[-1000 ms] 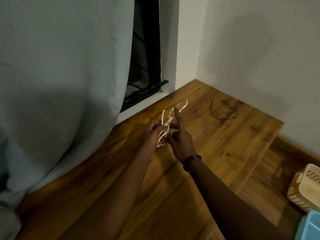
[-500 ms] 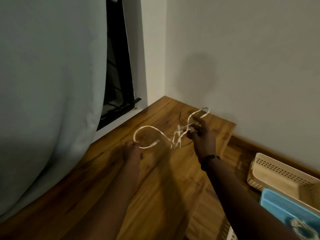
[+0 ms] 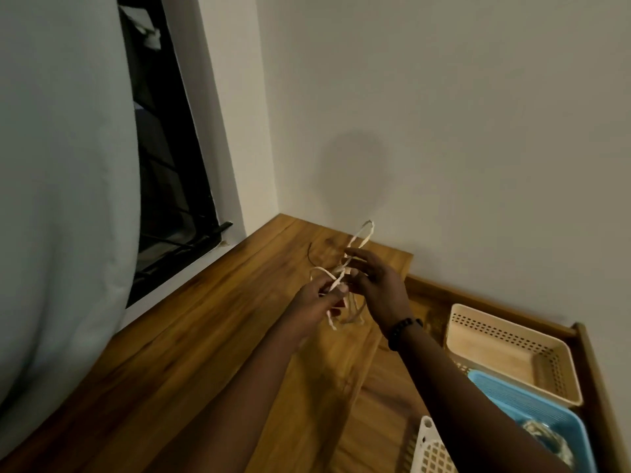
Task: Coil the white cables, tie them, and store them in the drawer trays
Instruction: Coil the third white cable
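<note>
A thin white cable point(image 3: 362, 235) is bunched in loose loops between both hands above the wooden top. My left hand point(image 3: 314, 298) pinches the loops from the left, thumb and fingers closed on them. My right hand point(image 3: 375, 285) holds the same bundle from the right, with one loop rising above its fingers and loose ends hanging below. The open drawer at the right holds a beige perforated tray point(image 3: 553, 387), a blue tray point(image 3: 505, 401) with a coiled cable point(image 3: 546, 438) in it, and a white lattice tray point(image 3: 426, 448).
A thin black cable point(image 3: 309, 254) lies curved on the wooden top point(image 3: 177, 353) near the wall corner. A pale curtain point(image 3: 61, 165) hangs at the left beside a dark barred window point(image 3: 170, 186). A plain wall stands behind.
My left hand has come back in from the left and joined the right hand, gathering the stretched-out cable into a bundle. The view has swung right, showing more of the drawer trays.
</note>
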